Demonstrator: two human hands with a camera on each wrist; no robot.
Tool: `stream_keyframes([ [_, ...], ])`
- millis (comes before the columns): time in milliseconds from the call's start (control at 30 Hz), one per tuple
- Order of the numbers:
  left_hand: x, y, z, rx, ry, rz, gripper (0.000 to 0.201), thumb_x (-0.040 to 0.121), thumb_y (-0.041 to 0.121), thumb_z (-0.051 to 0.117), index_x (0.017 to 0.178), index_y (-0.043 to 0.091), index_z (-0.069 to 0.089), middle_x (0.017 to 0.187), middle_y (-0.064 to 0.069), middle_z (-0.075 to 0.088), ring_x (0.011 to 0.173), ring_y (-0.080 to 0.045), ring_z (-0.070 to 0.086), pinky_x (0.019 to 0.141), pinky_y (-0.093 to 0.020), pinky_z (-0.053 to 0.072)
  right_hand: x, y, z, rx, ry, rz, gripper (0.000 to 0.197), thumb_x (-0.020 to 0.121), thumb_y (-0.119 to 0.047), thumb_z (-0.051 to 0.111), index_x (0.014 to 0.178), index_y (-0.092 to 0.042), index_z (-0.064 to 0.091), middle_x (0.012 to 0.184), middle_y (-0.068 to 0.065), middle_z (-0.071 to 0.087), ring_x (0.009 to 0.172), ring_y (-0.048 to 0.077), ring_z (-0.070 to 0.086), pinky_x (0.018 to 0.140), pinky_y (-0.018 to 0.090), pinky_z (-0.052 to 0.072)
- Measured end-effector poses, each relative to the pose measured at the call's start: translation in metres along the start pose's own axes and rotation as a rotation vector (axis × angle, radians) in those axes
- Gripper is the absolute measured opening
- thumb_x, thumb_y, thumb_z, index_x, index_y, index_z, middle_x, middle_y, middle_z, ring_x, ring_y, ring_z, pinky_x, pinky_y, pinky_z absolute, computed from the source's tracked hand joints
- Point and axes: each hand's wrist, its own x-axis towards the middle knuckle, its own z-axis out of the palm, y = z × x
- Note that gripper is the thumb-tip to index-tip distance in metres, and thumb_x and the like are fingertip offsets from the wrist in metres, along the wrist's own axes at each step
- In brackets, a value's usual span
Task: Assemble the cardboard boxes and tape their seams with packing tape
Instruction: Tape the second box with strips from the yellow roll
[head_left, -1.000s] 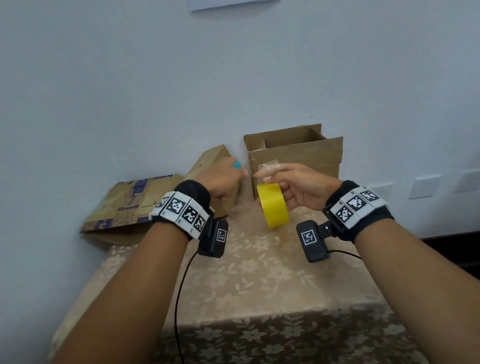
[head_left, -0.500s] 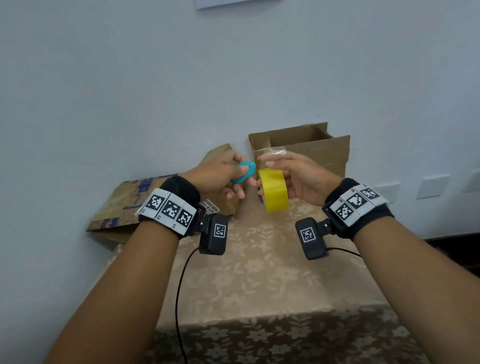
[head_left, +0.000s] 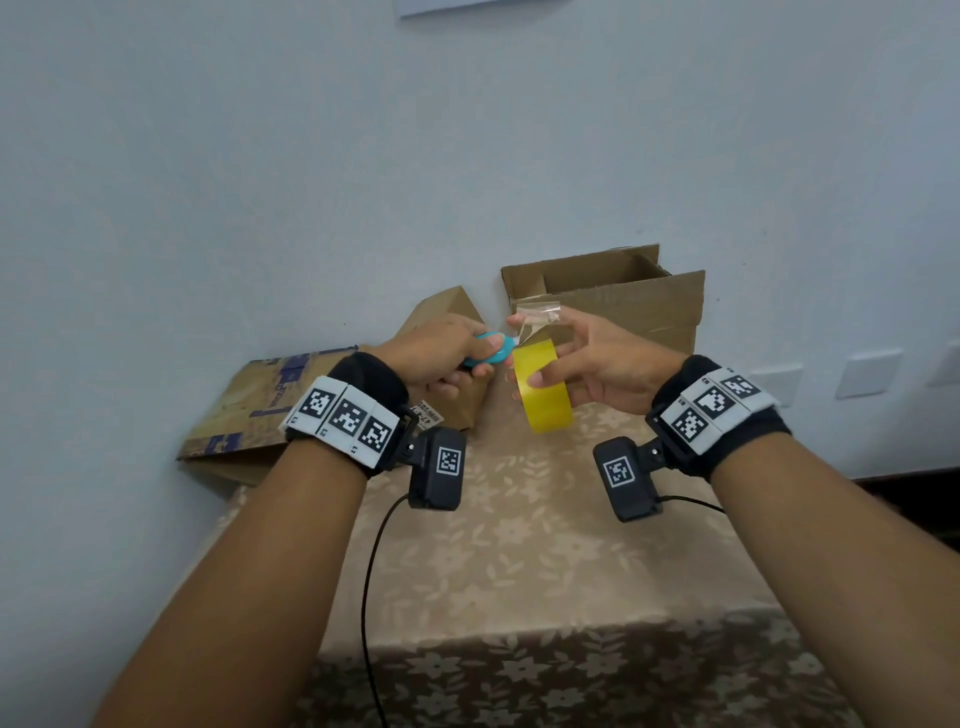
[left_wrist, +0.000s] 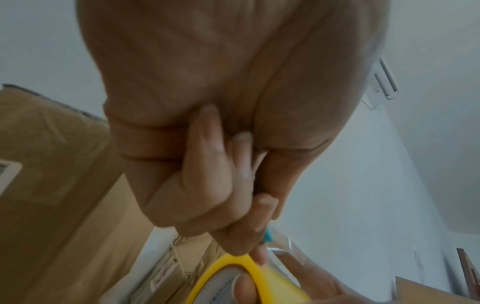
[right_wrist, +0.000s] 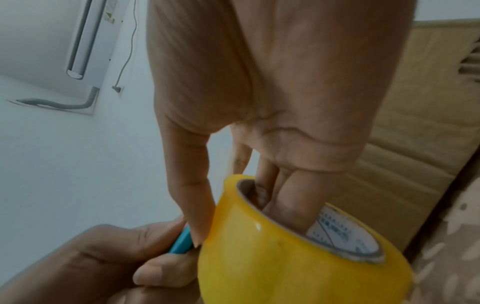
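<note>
Head view shows the right hand (head_left: 597, 364) holding a yellow tape roll (head_left: 543, 387) above the table (head_left: 519, 561): the thumb presses on the roll's outer face, and the right wrist view shows two fingers (right_wrist: 291, 197) pushed through the cardboard core. A short length of clear tape (head_left: 537, 318) is pulled up from the roll and stuck to the raised fingertips. The left hand (head_left: 441, 358) is curled round a small teal cutter (head_left: 491, 351), whose tip meets the pulled tape just above the roll; in the left wrist view only a sliver of teal shows past the closed fingers (left_wrist: 221, 174). Behind the hands, against the wall, an open cardboard box (head_left: 613, 301) stands upright with its flaps up; what I can see of its inside is bare cardboard, the bottom is hidden. Left of it a smaller closed box (head_left: 441, 312) is partly hidden by the left hand, and a flattened box (head_left: 249, 410) with blue print lies at the table's far left edge.
</note>
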Motion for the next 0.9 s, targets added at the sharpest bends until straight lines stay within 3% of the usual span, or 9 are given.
stream_keyframes([
  [200,0.001,0.001,0.0,0.05,0.017,-0.076,0.03,0.11,0.033,0.042,0.108,0.008,0.059,0.063,0.003,0.038,0.04,-0.004,0.022,0.036,-0.015,0.022,0.0,-0.002,0.003,-0.06,-0.029,0.014,0.071,0.086,0.016,0.068,0.141,-0.027,0.057,0.113,0.017,0.074,0.101,0.029,0.073,0.087,0.051,0.059],
  [433,0.001,-0.003,-0.001,0.029,0.036,-0.151,0.033,0.11,0.035,0.041,0.094,0.012,0.06,0.058,0.006,0.033,0.038,-0.004,0.02,0.034,-0.016,0.021,-0.001,-0.003,0.006,-0.1,-0.076,0.04,0.07,0.087,0.015,0.068,0.141,-0.028,0.057,0.122,0.022,0.072,0.119,0.041,0.067,0.096,0.058,0.054],
  [533,0.002,-0.004,0.001,-0.014,0.081,-0.192,0.035,0.109,0.035,0.042,0.09,0.013,0.06,0.055,0.007,0.034,0.036,-0.003,0.02,0.034,-0.015,0.021,-0.001,-0.003,0.008,-0.101,-0.082,0.045,0.069,0.087,0.014,0.068,0.141,-0.027,0.058,0.124,0.023,0.071,0.12,0.04,0.066,0.093,0.055,0.056],
  [633,0.005,-0.008,0.002,-0.057,0.164,-0.25,0.036,0.11,0.034,0.041,0.087,0.012,0.058,0.048,0.008,0.035,0.031,-0.002,0.022,0.032,-0.014,0.021,-0.003,-0.005,0.009,-0.099,-0.108,0.035,0.07,0.087,0.015,0.068,0.142,-0.027,0.057,0.123,0.029,0.069,0.109,0.035,0.072,0.087,0.052,0.059],
  [733,0.007,-0.013,0.0,-0.019,0.145,-0.26,0.031,0.11,0.032,0.043,0.096,0.01,0.059,0.055,0.003,0.041,0.032,-0.003,0.025,0.032,-0.015,0.022,-0.002,-0.008,0.007,-0.1,-0.12,0.029,0.071,0.086,0.014,0.069,0.141,-0.029,0.057,0.121,0.03,0.069,0.11,0.039,0.07,0.089,0.054,0.058],
  [800,0.007,-0.012,0.002,0.13,0.096,-0.26,0.025,0.106,0.024,0.048,0.109,0.003,0.061,0.063,-0.003,0.063,0.034,-0.007,0.036,0.035,-0.016,0.028,-0.002,-0.007,0.005,-0.094,-0.105,0.03,0.071,0.086,0.014,0.069,0.141,-0.029,0.058,0.121,0.032,0.068,0.114,0.044,0.068,0.089,0.054,0.058],
  [867,0.004,-0.01,0.007,0.279,0.035,-0.266,0.027,0.099,0.014,0.053,0.119,-0.003,0.062,0.083,-0.012,0.076,0.037,-0.011,0.05,0.039,-0.017,0.038,-0.001,-0.006,0.004,-0.091,-0.1,0.039,0.068,0.087,0.012,0.068,0.141,-0.029,0.057,0.117,0.029,0.071,0.113,0.044,0.069,0.087,0.052,0.059],
  [900,0.003,-0.009,0.009,0.329,0.01,-0.261,0.028,0.098,0.012,0.055,0.122,0.001,0.063,0.093,-0.014,0.077,0.04,-0.012,0.056,0.041,-0.018,0.042,-0.001,-0.006,0.004,-0.091,-0.099,0.045,0.066,0.089,0.011,0.067,0.141,-0.029,0.057,0.115,0.028,0.072,0.11,0.042,0.071,0.086,0.051,0.06],
])
